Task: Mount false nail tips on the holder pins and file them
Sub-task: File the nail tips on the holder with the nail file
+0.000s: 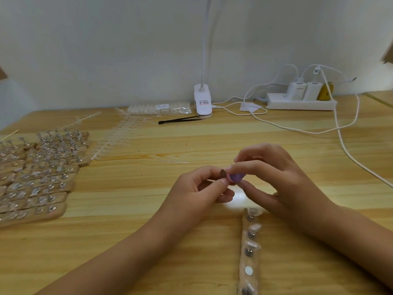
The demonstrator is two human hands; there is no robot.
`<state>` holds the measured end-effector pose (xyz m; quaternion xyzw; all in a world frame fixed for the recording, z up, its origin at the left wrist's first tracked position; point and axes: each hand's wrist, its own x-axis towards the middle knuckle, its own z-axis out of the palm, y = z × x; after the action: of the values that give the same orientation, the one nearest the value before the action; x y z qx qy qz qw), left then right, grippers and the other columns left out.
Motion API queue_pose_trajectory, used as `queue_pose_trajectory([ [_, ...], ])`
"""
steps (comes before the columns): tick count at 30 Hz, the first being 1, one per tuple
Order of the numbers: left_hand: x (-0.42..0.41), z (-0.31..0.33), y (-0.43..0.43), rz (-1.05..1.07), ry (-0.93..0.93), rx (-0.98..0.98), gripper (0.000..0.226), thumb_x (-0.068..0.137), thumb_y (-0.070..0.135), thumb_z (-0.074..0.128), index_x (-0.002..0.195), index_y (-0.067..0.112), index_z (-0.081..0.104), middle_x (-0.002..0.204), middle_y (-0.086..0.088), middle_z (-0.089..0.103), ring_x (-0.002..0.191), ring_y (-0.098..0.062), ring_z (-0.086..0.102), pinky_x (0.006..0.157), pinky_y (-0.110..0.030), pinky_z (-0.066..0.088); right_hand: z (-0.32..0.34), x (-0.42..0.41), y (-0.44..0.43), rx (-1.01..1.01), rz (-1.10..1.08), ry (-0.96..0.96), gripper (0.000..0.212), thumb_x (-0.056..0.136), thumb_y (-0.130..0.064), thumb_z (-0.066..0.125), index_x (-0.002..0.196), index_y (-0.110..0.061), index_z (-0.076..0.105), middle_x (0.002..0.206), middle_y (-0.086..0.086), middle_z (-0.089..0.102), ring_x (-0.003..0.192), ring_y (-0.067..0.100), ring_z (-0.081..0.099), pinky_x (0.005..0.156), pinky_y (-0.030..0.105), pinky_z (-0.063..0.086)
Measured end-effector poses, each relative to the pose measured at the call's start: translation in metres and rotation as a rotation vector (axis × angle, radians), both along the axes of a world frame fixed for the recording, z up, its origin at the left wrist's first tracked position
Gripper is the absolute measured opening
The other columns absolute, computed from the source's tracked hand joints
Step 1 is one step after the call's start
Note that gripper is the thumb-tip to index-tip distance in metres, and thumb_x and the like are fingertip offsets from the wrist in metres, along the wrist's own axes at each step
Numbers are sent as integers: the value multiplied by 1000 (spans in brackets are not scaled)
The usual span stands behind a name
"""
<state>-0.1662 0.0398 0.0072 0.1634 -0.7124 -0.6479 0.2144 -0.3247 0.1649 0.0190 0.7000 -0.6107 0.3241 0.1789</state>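
Grip, left hand (197, 190): your fingertips pinch a small round pin (222, 173).
Grip, right hand (276, 182): you pinch a purple piece (236, 178) against that pin; what it is can't be told.
Handling: probably light, thin and slippery, so take it by the edges.
Where: nail tips (254, 227) sit mounted on the holder strip (249, 262), on the tabletop (127, 188) just below your right hand.

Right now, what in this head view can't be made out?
All in the head view:
- Brown piece pinched by the left hand: fingertips cover most of it, so I can't identify it.
- Purple piece in the right hand: fingers hide its shape.
- Strip: the bottom edge cuts off its near end.
- Holders: blurred and cut by the left edge, so I can't count them.
- Lamp label: too small to read.
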Motion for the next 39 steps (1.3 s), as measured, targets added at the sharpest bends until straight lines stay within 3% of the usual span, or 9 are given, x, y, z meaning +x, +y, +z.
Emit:
queue_pose_trajectory([
  [3,-2,0,-2,-27,-28,74,27,87,28,57,106,18,74,104,1,75,97,-15,72,93,-27,55,-1,-2,-1,49,-19,-35,24,91,-23,57,107,-14,72,110,4,59,101,22,56,90,23,42],
  [8,-5,5,-2,4,10,189,35,92,45,53,93,22,79,102,-2,76,94,-18,72,82,-23,56,-1,-4,1,102,7,-62,23,91,-23,61,110,-16,71,113,1,57,106,21,55,94,22,40],
  [15,-2,4,-6,-23,55,223,15,86,23,67,96,20,78,96,-6,76,90,-15,71,80,-21,55,2,-7,2,54,74,-8,19,92,-18,60,107,-13,72,109,3,60,102,23,59,92,31,44],
  [22,-2,4,-4,-22,77,201,12,87,24,68,94,25,78,84,0,73,81,-9,68,75,-18,53,7,-8,2,-61,119,-280,23,90,-19,60,112,-13,60,108,5,58,104,18,59,92,30,51],
  [29,-2,5,-6,81,115,144,19,74,31,77,89,20,75,80,-1,74,73,-9,69,70,-17,53,5,-6,-1,-49,161,-444,26,89,-23,60,115,-17,61,110,-1,60,104,19,62,87,26,54],
  [35,-2,6,-7,77,139,155,10,73,29,77,81,26,73,82,-5,74,79,-13,71,72,-19,54,3,-3,0,-13,192,-858,24,86,-30,68,110,-26,64,98,-1,68,92,16,68,77,26,58],
  [37,-1,6,-5,52,139,139,12,73,30,76,84,25,75,85,-6,75,82,-13,72,73,-18,54,4,-2,0,-13,188,-803,23,88,-32,69,110,-27,63,98,-3,67,94,16,67,79,26,58],
  [39,0,6,-4,38,137,124,14,75,30,75,87,24,77,86,-6,76,82,-12,72,73,-17,54,6,-3,1,-43,163,-570,25,87,-27,65,111,-24,60,104,-3,63,100,16,64,85,27,56],
])
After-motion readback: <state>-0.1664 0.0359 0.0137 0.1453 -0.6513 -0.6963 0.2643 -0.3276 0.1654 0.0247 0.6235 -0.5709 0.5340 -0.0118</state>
